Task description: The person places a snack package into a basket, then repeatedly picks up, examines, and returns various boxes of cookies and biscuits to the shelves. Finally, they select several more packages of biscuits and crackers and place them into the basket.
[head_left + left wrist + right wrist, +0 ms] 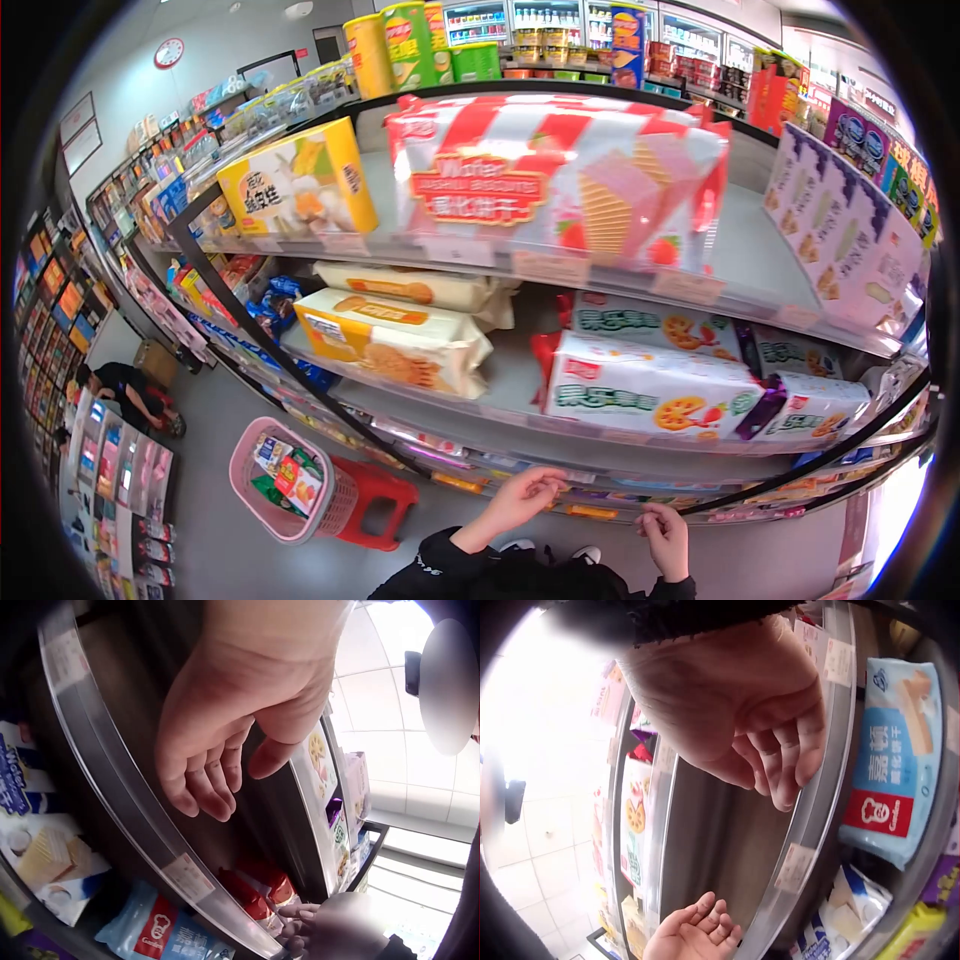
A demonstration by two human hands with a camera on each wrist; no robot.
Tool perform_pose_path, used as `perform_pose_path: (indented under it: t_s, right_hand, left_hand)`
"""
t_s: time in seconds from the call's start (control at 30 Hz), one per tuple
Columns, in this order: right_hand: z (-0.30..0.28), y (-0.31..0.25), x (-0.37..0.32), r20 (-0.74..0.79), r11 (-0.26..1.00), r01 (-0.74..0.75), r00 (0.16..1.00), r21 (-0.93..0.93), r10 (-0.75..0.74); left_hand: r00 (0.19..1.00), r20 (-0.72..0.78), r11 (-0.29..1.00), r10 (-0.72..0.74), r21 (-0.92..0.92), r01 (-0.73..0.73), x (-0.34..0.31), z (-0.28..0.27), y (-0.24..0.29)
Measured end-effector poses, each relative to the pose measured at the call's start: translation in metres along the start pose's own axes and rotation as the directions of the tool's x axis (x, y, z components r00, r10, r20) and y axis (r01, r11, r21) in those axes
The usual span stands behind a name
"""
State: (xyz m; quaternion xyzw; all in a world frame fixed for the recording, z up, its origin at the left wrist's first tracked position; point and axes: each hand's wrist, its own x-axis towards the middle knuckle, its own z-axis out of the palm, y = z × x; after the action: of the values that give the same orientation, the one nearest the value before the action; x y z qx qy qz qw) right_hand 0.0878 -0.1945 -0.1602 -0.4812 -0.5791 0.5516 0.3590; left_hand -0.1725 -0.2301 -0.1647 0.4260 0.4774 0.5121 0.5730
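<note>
My left hand (522, 498) hangs in front of the lower shelves with its fingers loosely bent, holding nothing. To its right is my right hand (666, 535), also bare, with relaxed fingers. In the left wrist view, the left hand (232, 712) hangs before a shelf edge (135, 802) that carries price labels. Red packets (255, 889) lie beyond it, near the right hand. The right wrist view has the right hand (742, 712) overlapping the same kind of edge, beside a light-blue wafer packet (892, 757). White boxed fruit biscuits (650, 388) sit on a shelf above both hands.
A large red-and-white wafer bag (560, 180) and a yellow box (298, 182) stand on the top shelf. Below are cream biscuit packs (390, 340). On the floor at left, a pink basket (240, 470) with several packets adjoins a red stool (375, 505). A person (130, 395) crouches farther left.
</note>
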Motion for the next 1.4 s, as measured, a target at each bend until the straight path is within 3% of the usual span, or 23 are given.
perform_pose_path:
  t_s: [0.3, 0.53, 0.73, 0.83, 0.93, 1.0, 1.17, 1.27, 1.4]
  right_hand:
    - [0.096, -0.001, -0.036, 0.078, 0.994, -0.034, 0.996, -0.100, 0.042]
    - [0.133, 0.009, -0.083, 0.134, 0.993, -0.041, 0.989, -0.111, 0.056]
    - [0.148, 0.014, -0.156, 0.057, 0.997, -0.033, 0.998, -0.070, 0.037]
    - [0.157, 0.033, -0.204, 0.010, 0.998, -0.066, 0.998, -0.024, 0.067]
    - [0.176, 0.053, -0.244, -0.052, 0.993, -0.108, 0.993, 0.044, 0.110]
    - [0.194, 0.056, -0.262, -0.060, 0.987, -0.143, 0.987, 0.067, 0.148]
    - [0.232, 0.045, -0.287, 0.051, 0.991, -0.132, 0.990, -0.030, 0.133]
    - [0.252, 0.041, -0.294, 0.050, 0.988, -0.131, 0.990, -0.082, 0.135]
    - [0.287, 0.036, -0.294, 0.059, 0.984, -0.139, 0.987, -0.112, 0.147]
  left_hand:
    - [0.997, -0.038, 0.969, -0.073, 0.235, 0.080, -0.078, -0.105, -0.027]
    - [0.990, -0.116, 0.967, -0.074, 0.233, 0.099, -0.136, -0.133, -0.062]
    - [0.986, -0.009, 0.960, -0.169, 0.226, 0.167, -0.181, -0.115, -0.072]
    - [0.954, 0.179, 0.950, -0.242, 0.244, 0.195, -0.211, -0.115, -0.087]
    - [0.898, 0.256, 0.899, -0.357, 0.355, 0.257, -0.250, -0.121, -0.095]
    - [0.901, 0.255, 0.844, -0.350, 0.503, 0.185, -0.272, -0.123, -0.086]
    - [0.901, 0.202, 0.849, -0.384, 0.461, 0.258, -0.315, -0.158, -0.092]
    - [0.949, 0.148, 0.899, -0.278, 0.389, 0.203, -0.330, -0.179, -0.095]
    - [0.948, 0.075, 0.907, -0.310, 0.324, 0.270, -0.342, -0.221, -0.097]
